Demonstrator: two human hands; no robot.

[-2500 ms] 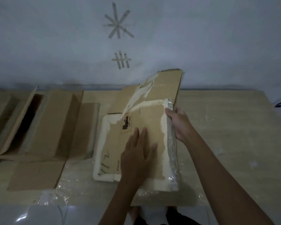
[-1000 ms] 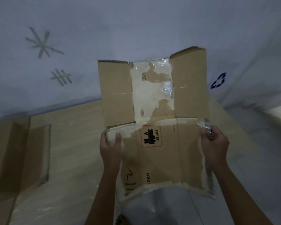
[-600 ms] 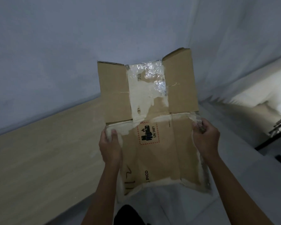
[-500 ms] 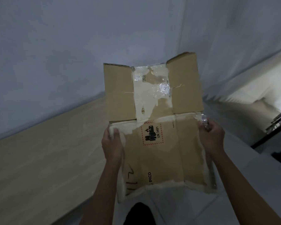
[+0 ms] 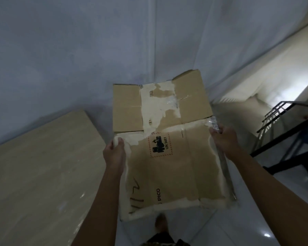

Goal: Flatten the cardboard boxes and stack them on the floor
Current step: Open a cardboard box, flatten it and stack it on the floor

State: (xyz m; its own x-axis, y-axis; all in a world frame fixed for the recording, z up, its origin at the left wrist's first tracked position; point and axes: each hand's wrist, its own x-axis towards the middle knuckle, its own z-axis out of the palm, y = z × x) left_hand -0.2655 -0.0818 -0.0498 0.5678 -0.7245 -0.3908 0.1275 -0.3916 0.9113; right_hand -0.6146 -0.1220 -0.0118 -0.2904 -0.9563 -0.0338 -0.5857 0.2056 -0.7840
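Nearest to us, a bare foot is showing on the glossy white floor, just under the lower edge of the flattened cardboard box we are holding up in the air in front of us; our two forearms are reaching up on either side of it. Our left hand is gripping the box's left edge near the crease of the flaps, with the thumb lying on the front over a strip of torn white tape; our right hand is gripping the right edge at about the same height, its fingers curled round the cardboard and a crumpled bit of clear plastic tape. The box is tilting slightly, clear of the floor and of the table; its front is showing a red-dashed hazard label reading UN 3481, the word PICO lower down, and some pen strokes near the lower left corner. Above our hands, two brown flaps are standing open, with peeled white tape patching the area between them. To the left, a pale wooden table is lying beside the box, apart from it; to the right, a black metal frame is standing on the floor; behind everything, a grey-white wall is closing the view.
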